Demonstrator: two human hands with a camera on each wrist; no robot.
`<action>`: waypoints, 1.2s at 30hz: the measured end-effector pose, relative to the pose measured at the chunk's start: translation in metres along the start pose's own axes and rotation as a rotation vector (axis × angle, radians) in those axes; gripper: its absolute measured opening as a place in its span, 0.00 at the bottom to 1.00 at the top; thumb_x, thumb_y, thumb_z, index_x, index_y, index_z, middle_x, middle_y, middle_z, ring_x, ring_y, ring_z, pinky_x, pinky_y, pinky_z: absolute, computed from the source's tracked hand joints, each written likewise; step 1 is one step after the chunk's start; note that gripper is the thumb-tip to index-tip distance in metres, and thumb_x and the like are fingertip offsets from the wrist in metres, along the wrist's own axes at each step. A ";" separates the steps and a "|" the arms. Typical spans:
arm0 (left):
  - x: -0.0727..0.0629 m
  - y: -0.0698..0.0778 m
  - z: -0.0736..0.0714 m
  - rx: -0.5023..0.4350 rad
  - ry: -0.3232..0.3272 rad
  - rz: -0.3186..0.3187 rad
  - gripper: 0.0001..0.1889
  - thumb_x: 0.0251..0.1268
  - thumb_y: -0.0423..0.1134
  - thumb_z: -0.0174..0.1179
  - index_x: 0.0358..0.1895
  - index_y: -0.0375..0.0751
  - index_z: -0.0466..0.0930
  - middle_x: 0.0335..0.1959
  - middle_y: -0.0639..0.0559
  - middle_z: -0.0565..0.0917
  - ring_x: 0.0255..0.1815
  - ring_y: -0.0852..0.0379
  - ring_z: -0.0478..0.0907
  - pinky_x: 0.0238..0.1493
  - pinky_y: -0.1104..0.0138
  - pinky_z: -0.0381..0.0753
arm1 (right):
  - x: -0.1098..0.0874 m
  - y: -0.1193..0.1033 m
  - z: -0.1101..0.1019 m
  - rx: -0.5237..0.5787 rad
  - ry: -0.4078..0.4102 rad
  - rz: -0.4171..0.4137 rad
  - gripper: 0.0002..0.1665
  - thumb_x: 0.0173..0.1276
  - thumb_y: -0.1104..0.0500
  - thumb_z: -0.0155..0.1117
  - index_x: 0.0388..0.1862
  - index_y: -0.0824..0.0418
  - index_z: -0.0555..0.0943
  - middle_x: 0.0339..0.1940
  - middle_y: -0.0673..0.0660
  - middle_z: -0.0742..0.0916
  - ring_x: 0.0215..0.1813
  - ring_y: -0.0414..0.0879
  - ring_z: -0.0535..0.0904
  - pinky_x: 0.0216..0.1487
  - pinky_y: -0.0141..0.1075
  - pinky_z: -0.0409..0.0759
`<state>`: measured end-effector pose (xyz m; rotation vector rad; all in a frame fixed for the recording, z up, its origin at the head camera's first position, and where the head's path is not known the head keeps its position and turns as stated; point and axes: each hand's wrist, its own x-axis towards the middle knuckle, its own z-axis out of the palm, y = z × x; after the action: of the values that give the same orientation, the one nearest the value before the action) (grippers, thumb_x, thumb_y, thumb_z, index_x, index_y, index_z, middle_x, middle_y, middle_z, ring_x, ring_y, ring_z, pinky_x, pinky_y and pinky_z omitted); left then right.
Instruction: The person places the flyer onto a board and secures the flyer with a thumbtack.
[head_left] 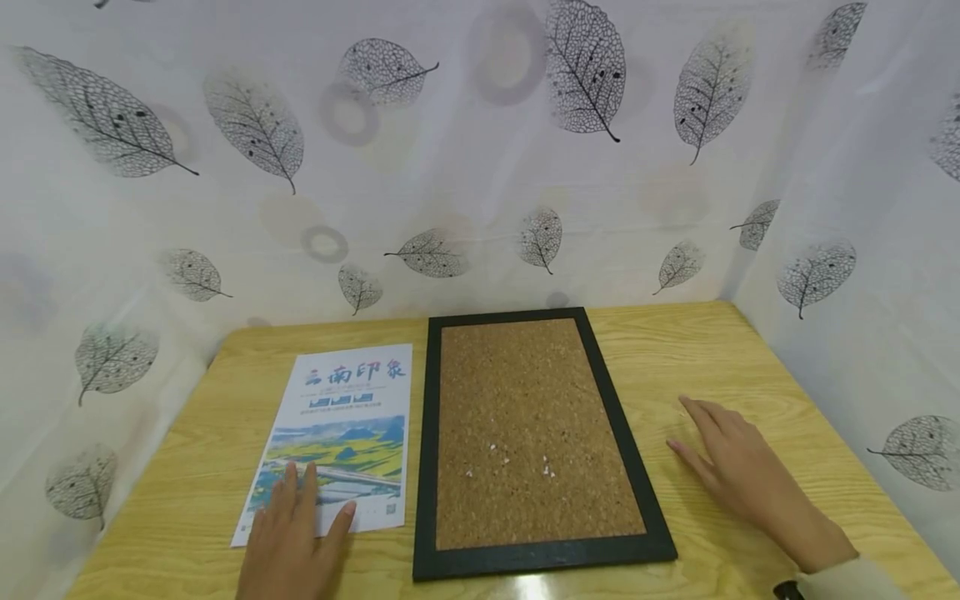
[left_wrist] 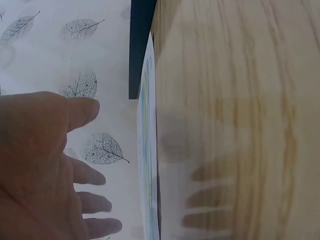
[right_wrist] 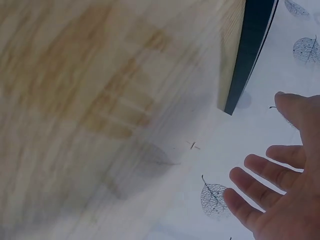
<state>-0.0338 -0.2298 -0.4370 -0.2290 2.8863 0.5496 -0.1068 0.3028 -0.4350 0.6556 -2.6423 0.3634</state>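
Observation:
A sheet of paper [head_left: 360, 467] printed with a landscape and large blue characters lies flat on the table, left of a black-framed cork board [head_left: 525, 383]. Several tiny white bits [head_left: 547, 468], too small to identify, sit on the lower half of the cork. My left hand [head_left: 288, 533] is over the paper's lower edge with fingers spread; in the left wrist view it looks raised a little off the paper [left_wrist: 147, 130]. To the right of the board, my right hand [head_left: 738, 467] is above the bare wood, fingers extended and holding nothing.
The light wooden table [head_left: 675, 350] carries both the paper and the board. A pale cloth [head_left: 465, 183] with leaf prints hangs along the back and both sides. The board's dark frame [right_wrist: 250, 55] stands slightly higher than the tabletop.

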 end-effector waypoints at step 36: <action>0.014 -0.040 -0.015 0.034 -0.043 -0.206 0.60 0.67 0.77 0.42 0.74 0.17 0.46 0.68 0.10 0.47 0.64 0.10 0.50 0.60 0.27 0.58 | 0.021 0.040 0.009 0.116 -0.230 0.301 0.16 0.75 0.62 0.62 0.50 0.76 0.80 0.41 0.69 0.82 0.38 0.58 0.81 0.37 0.54 0.79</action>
<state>-0.0425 -0.2736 -0.4404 -0.4953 2.7835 0.4613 -0.1464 0.3253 -0.4402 0.3484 -2.9657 0.5602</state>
